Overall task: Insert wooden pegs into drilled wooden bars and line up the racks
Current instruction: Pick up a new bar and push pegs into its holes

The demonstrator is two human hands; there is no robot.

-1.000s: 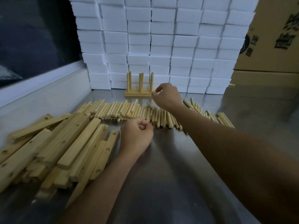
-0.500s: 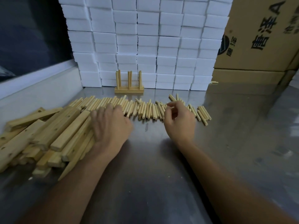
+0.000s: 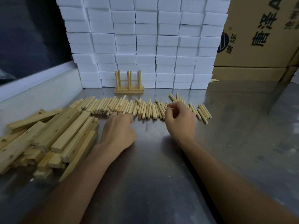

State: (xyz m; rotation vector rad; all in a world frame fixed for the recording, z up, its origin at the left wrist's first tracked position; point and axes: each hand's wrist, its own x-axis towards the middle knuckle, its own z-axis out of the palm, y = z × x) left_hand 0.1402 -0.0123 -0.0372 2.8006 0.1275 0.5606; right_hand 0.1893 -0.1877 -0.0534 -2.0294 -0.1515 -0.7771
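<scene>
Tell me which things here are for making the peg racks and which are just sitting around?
For the job:
wooden pegs in a row
drilled wooden bars piled on the left
finished rack at the back
left hand and right hand by the pegs

Just there:
white foam blocks stacked behind
cardboard boxes
metal table

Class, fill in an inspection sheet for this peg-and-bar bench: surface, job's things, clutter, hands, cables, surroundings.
Surface: metal table, dull and smudged.
Job's things: loose pegs in a row across the middle; drilled bars heaped at left; one finished rack with upright pegs standing at the back.
Clutter: a few stray pegs by the boxes.
Hands: left hand curled beside the bars, fingertips at the pegs; right hand curled over the pegs; grip unclear.
Cables: nothing seen.
Surroundings: stacked white blocks behind; cardboard boxes at right.
</scene>
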